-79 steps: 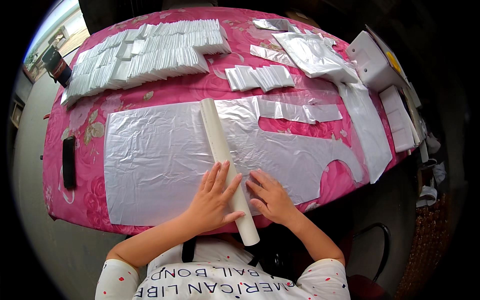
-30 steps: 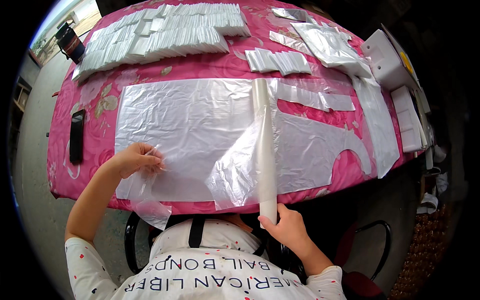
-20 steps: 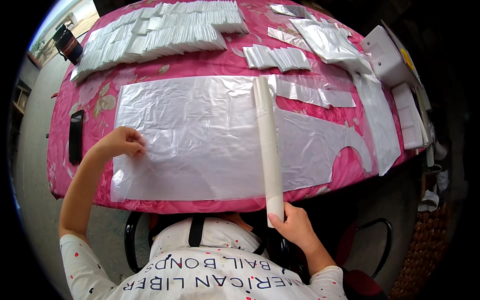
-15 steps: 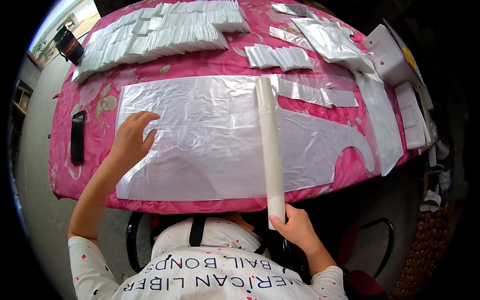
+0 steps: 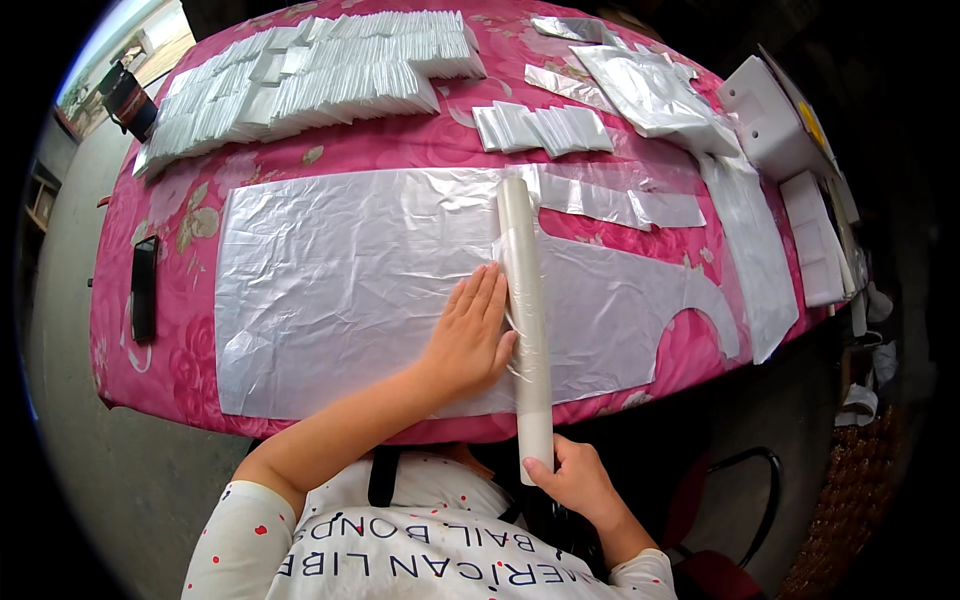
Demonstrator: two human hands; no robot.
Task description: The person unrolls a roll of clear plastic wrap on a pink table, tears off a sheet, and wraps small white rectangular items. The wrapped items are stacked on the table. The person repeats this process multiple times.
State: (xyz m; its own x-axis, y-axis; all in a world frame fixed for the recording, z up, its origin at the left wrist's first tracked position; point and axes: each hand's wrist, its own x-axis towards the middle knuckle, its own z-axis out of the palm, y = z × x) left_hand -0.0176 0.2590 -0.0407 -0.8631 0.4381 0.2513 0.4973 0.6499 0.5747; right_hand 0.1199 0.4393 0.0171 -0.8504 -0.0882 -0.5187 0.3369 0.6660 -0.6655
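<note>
A large translucent plastic sheet, crinkled on its left part, lies flat across the near half of the table. Its right end has curved cutouts, like a plastic apron. Across it, pointing away from me, lies a long whitish roll, with some film on its surface. My right hand grips the near end of this roll, which sticks out past the table edge. My left hand rests flat on the sheet, fingers stretched out, its fingertips beside or touching the roll's left side.
Rows of folded white plastic packets cover the far left. A smaller group of packets lies right of them. Plastic strips and a silvery bag pile occupy the right. A black phone lies at left; a white box stands at right.
My left hand has moved right, from the sheet's left part to beside the roll. The right hand keeps its grip on the roll's end. The whole view has shifted slightly.
</note>
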